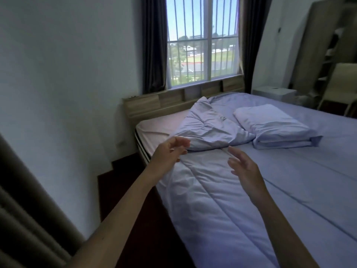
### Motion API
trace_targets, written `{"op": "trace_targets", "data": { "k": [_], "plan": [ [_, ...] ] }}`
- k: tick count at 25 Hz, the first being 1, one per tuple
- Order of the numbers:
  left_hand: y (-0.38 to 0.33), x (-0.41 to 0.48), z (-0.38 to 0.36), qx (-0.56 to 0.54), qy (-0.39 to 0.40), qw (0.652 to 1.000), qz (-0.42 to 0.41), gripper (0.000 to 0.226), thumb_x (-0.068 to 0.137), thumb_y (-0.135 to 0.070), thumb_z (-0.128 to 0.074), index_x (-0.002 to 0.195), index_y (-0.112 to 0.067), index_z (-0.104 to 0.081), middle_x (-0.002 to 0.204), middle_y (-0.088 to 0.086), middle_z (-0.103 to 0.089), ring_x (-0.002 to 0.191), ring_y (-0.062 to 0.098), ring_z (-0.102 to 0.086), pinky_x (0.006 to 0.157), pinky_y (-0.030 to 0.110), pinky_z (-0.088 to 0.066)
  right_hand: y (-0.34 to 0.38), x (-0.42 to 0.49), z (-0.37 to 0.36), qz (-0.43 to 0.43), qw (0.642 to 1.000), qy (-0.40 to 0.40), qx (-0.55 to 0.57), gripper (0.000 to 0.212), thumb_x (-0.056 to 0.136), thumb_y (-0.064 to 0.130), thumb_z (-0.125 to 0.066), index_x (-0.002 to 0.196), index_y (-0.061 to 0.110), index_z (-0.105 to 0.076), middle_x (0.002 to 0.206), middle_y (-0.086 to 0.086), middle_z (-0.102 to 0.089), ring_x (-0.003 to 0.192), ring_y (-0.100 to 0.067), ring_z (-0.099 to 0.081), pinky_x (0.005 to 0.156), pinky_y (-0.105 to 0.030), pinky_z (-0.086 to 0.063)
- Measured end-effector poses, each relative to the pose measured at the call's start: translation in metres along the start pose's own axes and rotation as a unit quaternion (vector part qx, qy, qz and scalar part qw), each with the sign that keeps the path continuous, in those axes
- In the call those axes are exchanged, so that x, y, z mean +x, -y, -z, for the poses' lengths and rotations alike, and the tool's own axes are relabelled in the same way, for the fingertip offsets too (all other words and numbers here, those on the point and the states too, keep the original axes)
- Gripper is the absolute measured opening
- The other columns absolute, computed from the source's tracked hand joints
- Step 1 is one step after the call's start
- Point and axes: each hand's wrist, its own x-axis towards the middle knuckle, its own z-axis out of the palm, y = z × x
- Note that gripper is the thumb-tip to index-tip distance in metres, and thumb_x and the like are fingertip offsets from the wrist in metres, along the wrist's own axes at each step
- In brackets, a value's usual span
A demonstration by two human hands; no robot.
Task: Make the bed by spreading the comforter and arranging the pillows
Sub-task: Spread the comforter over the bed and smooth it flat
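Our left hand (170, 151) and right hand (243, 169) both hang empty, fingers loose and apart, over the comforter (212, 190). Its top corner (210, 130) lies folded back in a rumpled heap short of the headboard (173, 101), leaving a strip of pink sheet (160, 124) bare just below the headboard. The pillow (274, 126) appears to rest on the comforter, a little way down from the headboard. If we tug that corner toward the headboard with one hand alone, it will likely land skewed (the cloth looks light and slippery), and the pull could drag the pillow askew.
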Motion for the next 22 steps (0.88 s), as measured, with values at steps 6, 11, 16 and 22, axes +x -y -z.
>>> {"op": "trace_targets", "data": {
  "k": [6,11,16,22],
  "plan": [
    [0.058,0.102,0.003,0.002,0.061,0.998,0.006,0.021,0.101,-0.012,-0.055,0.113,-0.017,-0.071,0.118,-0.003,-0.074,0.107,0.021,-0.072,0.088,0.033,-0.052,-0.034,0.085,-0.022,-0.007,0.999,-0.047,-0.011,0.043,0.098,0.018,-0.065,0.136,0.039,-0.065,0.134,0.02,-0.067,0.122,-0.004,-0.064,0.102,-0.031,-0.052],
    [0.08,0.229,0.008,0.057,0.125,0.99,0.013,0.024,0.101,-0.008,-0.052,0.111,-0.017,-0.072,0.116,-0.006,-0.074,0.106,0.019,-0.071,0.087,0.034,-0.055,-0.087,0.207,-0.04,-0.012,0.988,-0.155,0.009,0.036,0.096,0.02,-0.066,0.129,0.035,-0.07,0.126,0.017,-0.072,0.118,-0.011,-0.068,0.096,-0.032,-0.054],
    [0.106,0.331,0.032,0.107,0.146,0.983,0.006,0.023,0.099,-0.008,-0.056,0.11,-0.018,-0.074,0.111,-0.005,-0.076,0.098,0.017,-0.072,0.084,0.031,-0.053,-0.11,0.28,-0.056,-0.02,0.988,-0.152,0.005,0.035,0.097,0.019,-0.066,0.13,0.028,-0.068,0.125,0.012,-0.074,0.115,-0.008,-0.069,0.102,-0.031,-0.052],
    [0.223,0.418,-0.001,0.275,0.237,0.932,-0.01,0.025,0.092,-0.019,-0.062,0.109,-0.033,-0.072,0.111,-0.013,-0.072,0.097,0.011,-0.069,0.089,0.026,-0.052,-0.167,0.303,-0.063,-0.093,0.974,-0.201,-0.048,0.029,0.096,0.026,-0.067,0.123,0.034,-0.07,0.119,0.018,-0.074,0.114,-0.006,-0.068,0.101,-0.03,-0.051]
  ]
}}
